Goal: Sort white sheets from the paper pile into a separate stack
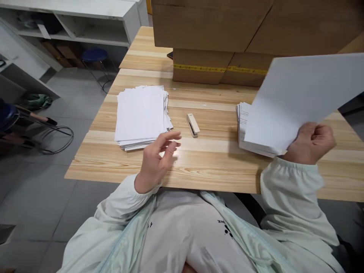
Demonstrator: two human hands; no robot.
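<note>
My right hand (311,143) is closed on the near edge of a white sheet of paper (301,91), which slants up over the right-hand paper stack (243,121). Whether it is one sheet or more I cannot tell. Most of that stack is hidden under the raised paper. My left hand (159,159) hovers over the table's front part with its fingers apart and nothing in them. Just beyond it on the left lies a thick, uneven stack of white paper (139,113). A cream stapler (193,125) lies on the table between the two stacks.
Large cardboard boxes (210,26) are piled along the back of the wooden table (204,167), with yellow tape (199,68) on the lower ones. A blue stool (94,55) and white shelving (96,32) stand beyond the left edge. Small paper scraps lie near the boxes.
</note>
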